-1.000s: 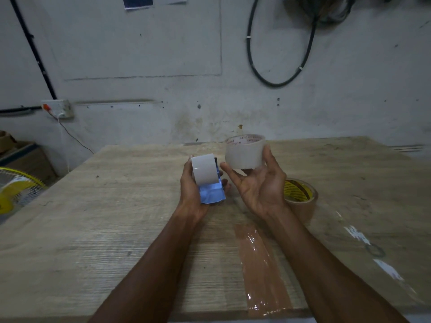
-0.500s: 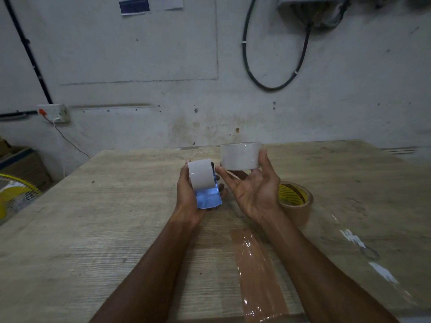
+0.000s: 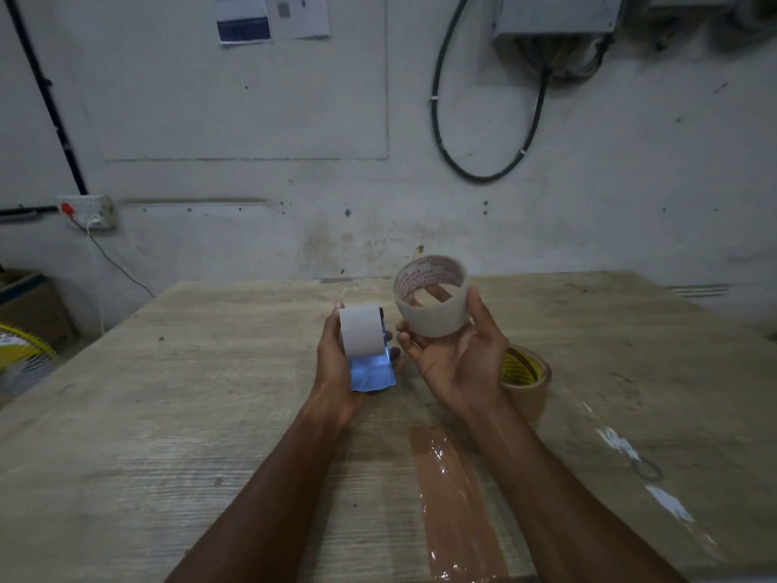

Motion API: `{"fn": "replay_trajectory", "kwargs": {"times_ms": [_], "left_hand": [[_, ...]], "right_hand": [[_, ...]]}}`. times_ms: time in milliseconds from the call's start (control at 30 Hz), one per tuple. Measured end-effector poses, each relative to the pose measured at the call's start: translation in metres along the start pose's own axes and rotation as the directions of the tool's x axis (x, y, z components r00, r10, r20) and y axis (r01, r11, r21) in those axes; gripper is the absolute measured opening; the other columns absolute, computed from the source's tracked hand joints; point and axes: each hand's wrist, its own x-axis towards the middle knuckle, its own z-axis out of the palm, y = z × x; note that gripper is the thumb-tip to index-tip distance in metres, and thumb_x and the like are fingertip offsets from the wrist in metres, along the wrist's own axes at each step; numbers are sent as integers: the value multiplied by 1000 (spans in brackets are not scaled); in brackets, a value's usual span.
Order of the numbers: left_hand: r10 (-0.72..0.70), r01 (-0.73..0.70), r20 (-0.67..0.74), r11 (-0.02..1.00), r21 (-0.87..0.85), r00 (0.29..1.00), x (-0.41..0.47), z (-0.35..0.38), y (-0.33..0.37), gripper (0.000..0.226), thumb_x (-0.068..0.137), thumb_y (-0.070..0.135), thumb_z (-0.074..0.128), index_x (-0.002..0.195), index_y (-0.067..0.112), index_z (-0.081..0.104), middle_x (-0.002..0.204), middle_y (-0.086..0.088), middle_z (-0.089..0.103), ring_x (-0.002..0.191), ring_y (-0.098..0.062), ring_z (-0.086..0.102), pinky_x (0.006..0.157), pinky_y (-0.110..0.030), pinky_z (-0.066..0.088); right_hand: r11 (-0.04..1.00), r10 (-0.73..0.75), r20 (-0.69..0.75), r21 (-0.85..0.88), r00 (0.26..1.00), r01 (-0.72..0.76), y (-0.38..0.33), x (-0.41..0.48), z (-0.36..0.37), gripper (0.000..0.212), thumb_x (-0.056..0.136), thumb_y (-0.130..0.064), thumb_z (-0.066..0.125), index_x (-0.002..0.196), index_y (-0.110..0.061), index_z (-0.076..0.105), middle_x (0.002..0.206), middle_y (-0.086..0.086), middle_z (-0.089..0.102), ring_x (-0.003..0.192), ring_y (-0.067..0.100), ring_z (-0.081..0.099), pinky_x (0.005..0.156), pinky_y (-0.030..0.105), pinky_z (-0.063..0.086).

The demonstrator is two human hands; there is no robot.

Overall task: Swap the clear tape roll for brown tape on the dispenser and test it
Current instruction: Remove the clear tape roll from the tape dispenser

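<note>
My left hand (image 3: 336,363) grips the tape dispenser (image 3: 365,349), which shows a white drum on top and a shiny blue plate below, held above the middle of the wooden table (image 3: 189,414). My right hand (image 3: 458,363) holds the clear tape roll (image 3: 433,298) between thumb and fingers, just right of the dispenser and apart from it, its open core with red print tilted toward me. The brown tape roll (image 3: 525,376) with a yellow-printed core lies flat on the table behind my right wrist, partly hidden by it.
A strip of brown tape (image 3: 454,498) is stuck on the table in front of me, and clear tape remnants (image 3: 643,469) shine at the right. A yellow fan (image 3: 21,359) and a cardboard box (image 3: 29,305) stand left of the table. The wall runs along the far edge.
My right hand has tipped the clear roll so its open core faces me, and lifted it slightly. The view has tilted up a little. My left hand keeps the dispenser still.
</note>
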Motion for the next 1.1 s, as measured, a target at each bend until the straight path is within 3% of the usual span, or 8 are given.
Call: {"fn": "replay_trajectory", "kwargs": {"times_ms": [133,267,433,567,733,900,1000,1100], "left_hand": [[18,-17,-10,1000,25,1000,0,8,-3,55,93,56,54,75,12,81,81,-10,68,67,-22,64,63,-34,56],[9,-11,33,996,88,999,3,11,-8,52,86,58,57,82,12,81,87,-11,65,73,-25,61,70,-38,53],[7,-12,52,995,99,999,3,6,4,58,92,58,48,77,14,82,93,-14,62,74,-26,60,69,-38,58],[-9,3,52,993,118,999,1,10,2,63,96,58,44,74,15,83,93,-15,63,73,-26,61,65,-36,60],[-38,30,79,994,103,996,-2,14,1,61,96,58,45,75,15,82,92,-13,62,73,-25,59,65,-34,60],[-36,29,54,993,117,998,0,8,0,57,96,59,48,83,15,83,98,-16,67,80,-27,64,69,-40,63],[-30,26,28,991,134,999,3,5,0,52,96,58,49,107,12,70,106,-18,66,86,-29,64,69,-41,63],[-42,39,20,987,157,999,7,2,0,58,96,60,48,125,13,63,111,-19,67,88,-29,67,70,-43,63]], "right_hand": [[999,-34,-16,11,999,34,-16,-6,6,79,81,-50,63,140,0,48,119,24,57,95,38,61,78,40,55],[990,-136,-58,31,989,138,-49,-4,8,80,80,-47,66,143,-1,47,122,24,55,96,40,59,80,40,55],[972,-231,-101,22,968,234,-85,-4,4,57,91,-49,56,122,-2,60,112,22,61,90,38,61,81,40,53],[940,-341,-189,-59,921,336,-122,-8,-23,51,92,-48,57,119,-5,63,105,19,63,85,36,60,76,38,52],[879,-461,-337,-303,821,369,-153,-15,-68,46,92,-46,57,118,-9,60,116,18,54,82,31,60,72,37,52],[803,-564,-426,-481,707,352,-169,-19,-105,72,79,-49,69,136,-8,52,113,13,58,74,28,65,64,35,56],[658,-689,-367,-677,625,329,-180,-21,-113,46,85,-46,67,120,-20,53,112,5,59,80,27,66,60,33,54],[513,-768,-317,-824,556,239,-184,-20,-120,58,79,-47,72,128,-23,50,116,2,63,96,25,67,59,30,54]]}}
